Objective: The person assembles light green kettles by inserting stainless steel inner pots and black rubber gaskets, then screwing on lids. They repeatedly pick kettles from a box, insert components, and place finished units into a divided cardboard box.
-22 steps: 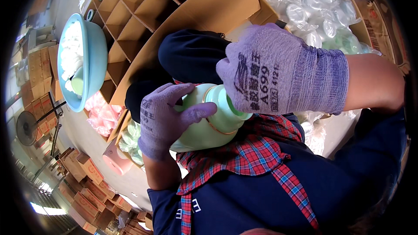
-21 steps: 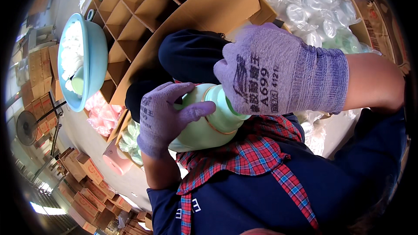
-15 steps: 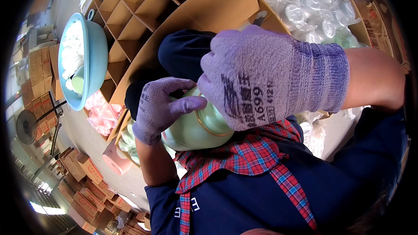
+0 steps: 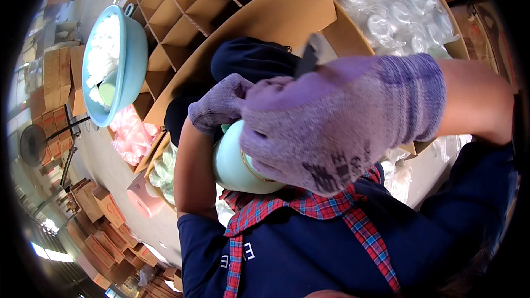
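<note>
Right hand [image 4: 337, 121]: purple knit glove, closed over the top of a pale green cup [image 4: 237, 168], held close above the lap.
Left hand [image 4: 221, 105]: gloved likewise, fingers curled on the cup's far side.
Handling: looks glazed, so hard, slippery and breakable; best gripped round the body with both hands.
Packages: brown cardboard divider box [image 4: 221, 5] above; clear-wrapped pieces [image 4: 397, 5] top right; pink bags [image 4: 130, 135] left, below a blue basin [image 4: 130, 49].
</note>
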Motion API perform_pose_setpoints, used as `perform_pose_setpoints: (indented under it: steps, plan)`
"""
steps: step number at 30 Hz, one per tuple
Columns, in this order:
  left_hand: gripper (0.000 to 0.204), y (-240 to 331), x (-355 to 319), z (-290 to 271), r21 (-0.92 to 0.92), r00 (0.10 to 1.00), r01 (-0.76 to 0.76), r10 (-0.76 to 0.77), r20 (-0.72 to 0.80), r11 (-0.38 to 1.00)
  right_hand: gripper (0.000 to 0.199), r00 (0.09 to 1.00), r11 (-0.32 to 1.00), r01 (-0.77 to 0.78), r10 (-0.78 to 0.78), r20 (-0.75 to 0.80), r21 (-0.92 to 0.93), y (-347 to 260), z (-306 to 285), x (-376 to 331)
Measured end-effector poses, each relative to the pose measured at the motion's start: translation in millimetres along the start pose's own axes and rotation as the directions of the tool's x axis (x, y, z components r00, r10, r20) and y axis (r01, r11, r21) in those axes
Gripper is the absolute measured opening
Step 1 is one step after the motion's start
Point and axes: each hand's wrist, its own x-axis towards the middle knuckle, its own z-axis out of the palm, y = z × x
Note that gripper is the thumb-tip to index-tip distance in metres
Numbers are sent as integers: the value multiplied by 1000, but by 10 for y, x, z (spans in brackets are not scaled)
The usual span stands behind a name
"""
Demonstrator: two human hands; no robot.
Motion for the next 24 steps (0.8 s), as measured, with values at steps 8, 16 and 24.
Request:
perform_pose_setpoints:
  steps: [8, 16, 24]
  plan:
    - [35, 520, -595, 47, 141, 952, -275, 289, -97, 951, 37, 995, 814, 8, -64, -76, -580, -213, -560, -61]
    - [17, 356, -1295, 251, 718, 231, -436, 839, -493, 543, 28, 846, 860, -422, 488, -215, 287, -227, 90, -362]
    - [28, -254, -1210, 746, 896, -353, 68, 851, -389, 438, 26, 739, 483, -540, 664, 113, 689, -642, 258, -194]
